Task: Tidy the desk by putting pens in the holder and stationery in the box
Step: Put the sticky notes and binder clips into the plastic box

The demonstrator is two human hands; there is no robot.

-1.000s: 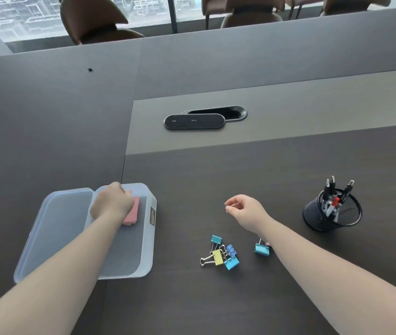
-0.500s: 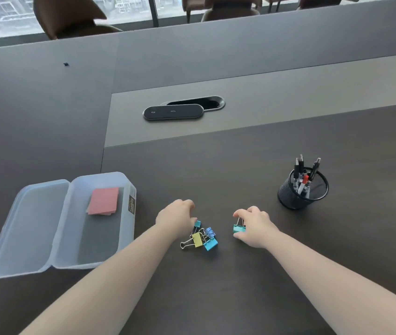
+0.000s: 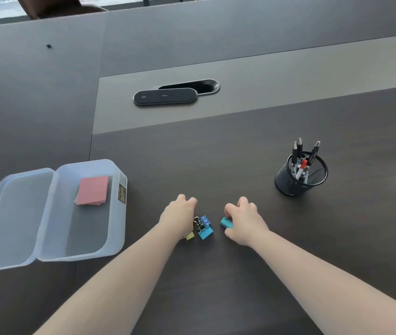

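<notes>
Near the front edge of the dark table (image 3: 240, 146), both hands are down among the binder clips. The right hand (image 3: 244, 220) has its fingers curled narrow around a teal binder clip (image 3: 226, 222), apparently pinching it. The left hand (image 3: 180, 215) is cupped over a small cluster of binder clips (image 3: 204, 227); a blue one, a light-blue one and a yellow one peek out from under it, but whether it has actually closed on any cannot be told. Working both hands at once looks like a way to gather the scattered clips in one trip. Off to the left sits the clear plastic box (image 3: 117, 213), its hinged lid (image 3: 11, 213) laid flat open so things can be dropped straight in; a pink pad of sticky notes (image 3: 93, 189) already lies inside. To the right, well apart, the black mesh pen holder (image 3: 298, 180) stands upright with several pens (image 3: 299, 163) in it, so that part seems done.
</notes>
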